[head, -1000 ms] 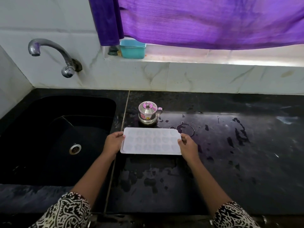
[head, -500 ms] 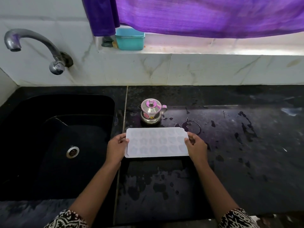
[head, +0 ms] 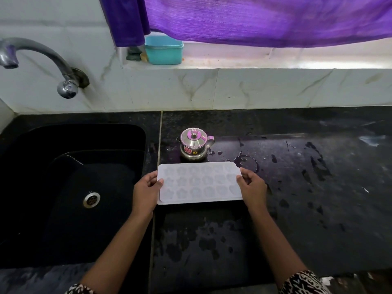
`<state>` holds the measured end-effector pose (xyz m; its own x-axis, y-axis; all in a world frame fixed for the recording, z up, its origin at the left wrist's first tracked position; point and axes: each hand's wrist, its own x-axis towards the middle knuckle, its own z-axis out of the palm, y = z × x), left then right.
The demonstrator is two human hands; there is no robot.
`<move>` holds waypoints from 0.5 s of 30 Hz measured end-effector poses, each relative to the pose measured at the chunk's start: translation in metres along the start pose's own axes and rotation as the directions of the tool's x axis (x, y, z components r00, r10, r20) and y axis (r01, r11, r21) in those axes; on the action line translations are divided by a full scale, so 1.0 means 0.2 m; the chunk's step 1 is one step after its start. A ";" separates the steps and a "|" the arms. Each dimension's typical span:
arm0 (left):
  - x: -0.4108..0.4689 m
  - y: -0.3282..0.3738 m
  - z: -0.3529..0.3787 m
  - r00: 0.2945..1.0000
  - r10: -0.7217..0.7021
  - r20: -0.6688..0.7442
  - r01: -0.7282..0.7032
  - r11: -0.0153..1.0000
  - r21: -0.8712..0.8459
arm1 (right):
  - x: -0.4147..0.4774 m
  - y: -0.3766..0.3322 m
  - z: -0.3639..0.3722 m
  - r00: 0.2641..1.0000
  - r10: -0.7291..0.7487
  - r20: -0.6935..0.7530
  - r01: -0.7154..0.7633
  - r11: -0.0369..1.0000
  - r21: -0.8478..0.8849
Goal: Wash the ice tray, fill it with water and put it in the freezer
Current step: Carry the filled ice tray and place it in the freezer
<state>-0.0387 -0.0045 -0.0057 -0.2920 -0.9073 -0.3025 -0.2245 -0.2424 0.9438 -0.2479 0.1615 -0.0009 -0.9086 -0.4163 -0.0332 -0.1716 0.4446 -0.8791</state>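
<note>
Wet counter [head: 318,209]: hands [head: 146,193] [head: 253,188] cover ice tray [head: 199,183] ends.

One white translucent rectangular plastic ice tray [head: 199,183], with three rows of moulded cavities, at the left edge of the black stone countertop [head: 297,209]. Two bare hands: one left hand [head: 145,193], one right hand [head: 253,187]. Two black-and-white patterned sleeves [head: 303,282]. One small lidded steel pot [head: 193,146]. One black sink [head: 63,209] with one round metal drain [head: 91,200]. One curved metal tap [head: 42,58]. One teal rectangular plastic box [head: 163,52] on the window ledge [head: 275,60]. One purple curtain [head: 265,20].
</note>
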 end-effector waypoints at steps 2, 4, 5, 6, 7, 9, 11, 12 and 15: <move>-0.01 0.02 -0.02 1.000 0.002 -0.009 -0.002 1.000 -0.018 | 0.00 -0.03 0.01 1.000 -0.002 0.002 0.001 1.000 0.021; 0.00 0.02 -0.04 1.000 0.003 -0.018 -0.003 0.999 -0.037 | 0.00 -0.06 0.03 1.000 -0.011 0.002 0.010 0.999 0.047; 0.00 0.03 -0.06 1.000 0.001 -0.024 -0.002 0.999 -0.053 | 0.00 -0.07 0.04 1.000 -0.017 0.002 0.017 0.998 0.058; 0.00 0.04 -0.07 1.000 0.000 -0.028 -0.002 0.998 -0.068 | -0.01 -0.09 0.04 1.000 -0.021 0.003 0.021 0.998 0.066; 0.00 0.05 -0.08 0.999 -0.002 -0.033 -0.001 0.997 -0.081 | -0.01 -0.11 0.05 1.000 -0.028 0.004 0.028 0.997 0.076; 0.00 0.07 -0.12 0.999 -0.009 -0.045 0.004 0.993 -0.120 | -0.02 -0.15 0.08 0.999 -0.037 0.007 0.036 0.994 0.100; -0.01 0.09 -0.16 0.998 -0.018 -0.060 0.006 0.982 -0.191 | -0.02 -0.18 0.11 0.999 -0.042 0.013 0.039 0.990 0.135; -0.02 0.11 -0.18 0.998 -0.031 -0.063 0.015 0.972 -0.236 | -0.03 -0.20 0.13 0.999 -0.047 0.019 0.044 0.987 0.153; -0.02 0.14 -0.24 0.991 -0.114 -0.072 0.075 0.910 -0.408 | -0.05 -0.25 0.21 0.996 -0.072 0.051 0.061 0.979 0.195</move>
<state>0.0006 -0.0228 0.0279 -0.1962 -0.8961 -0.3980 0.1530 -0.4289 0.8903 -0.2147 0.1102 0.0229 -0.8732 -0.4873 0.0062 -0.1491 0.2550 -0.9554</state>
